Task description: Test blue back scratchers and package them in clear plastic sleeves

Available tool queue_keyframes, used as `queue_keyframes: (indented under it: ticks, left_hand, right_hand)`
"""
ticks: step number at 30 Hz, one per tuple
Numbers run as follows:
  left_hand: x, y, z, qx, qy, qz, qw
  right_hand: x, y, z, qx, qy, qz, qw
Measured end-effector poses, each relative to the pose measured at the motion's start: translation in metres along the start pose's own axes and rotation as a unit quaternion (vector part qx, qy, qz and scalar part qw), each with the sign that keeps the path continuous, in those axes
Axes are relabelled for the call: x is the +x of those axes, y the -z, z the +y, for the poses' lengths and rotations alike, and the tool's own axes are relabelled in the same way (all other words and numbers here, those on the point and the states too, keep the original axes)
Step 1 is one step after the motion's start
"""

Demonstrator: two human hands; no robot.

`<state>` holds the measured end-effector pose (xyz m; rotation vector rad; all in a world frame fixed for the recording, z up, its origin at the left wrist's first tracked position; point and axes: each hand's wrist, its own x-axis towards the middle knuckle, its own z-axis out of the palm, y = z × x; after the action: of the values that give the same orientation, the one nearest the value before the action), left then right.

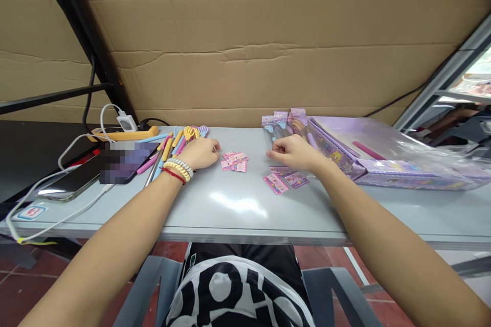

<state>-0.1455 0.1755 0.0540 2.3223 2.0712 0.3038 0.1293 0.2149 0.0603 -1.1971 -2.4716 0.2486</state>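
Observation:
My left hand [203, 153] rests on the table with curled fingers, beside a bunch of colourful pens [168, 147] with hand-shaped tops. Anything inside its fingers is hidden. To its right lies a small pile of pink printed cards [235, 161]. My right hand [292, 152] is closed, thumb and fingertips together; I cannot make out what they hold, if anything. Several more pink cards [276, 183] lie just below it. Behind it are clear plastic packets with printed headers [281, 118], with hand-shaped tops showing inside.
A purple box [360, 168] with loose clear plastic stands at the right, a pink pen [368, 150] on it. Two phones [72, 179], white cables and an orange power strip [126, 135] lie at the left. A cardboard wall [238, 36] closes off the back.

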Motion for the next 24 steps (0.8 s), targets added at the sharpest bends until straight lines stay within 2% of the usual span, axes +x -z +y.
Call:
queue_keyframes:
  ticks: [4,8,14,24]
  left_hand:
    - [-0.001,0.004,-0.001,-0.007,0.022,0.050,0.998]
    - [-0.002,0.010,-0.006,0.038,0.121,0.084,0.988]
    - [0.000,0.010,-0.012,0.069,0.172,0.031,0.982]
    - [0.000,0.008,-0.009,0.092,0.143,-0.017,0.985]
  right_hand:
    - [0.000,0.001,-0.001,0.005,0.001,0.001,1.000]
    - [0.000,0.001,-0.002,0.003,0.006,-0.002,1.000]
    - [0.000,-0.001,-0.001,0.003,0.011,-0.005,1.000]
    - [0.000,-0.002,0.001,0.007,0.026,-0.002,1.000]
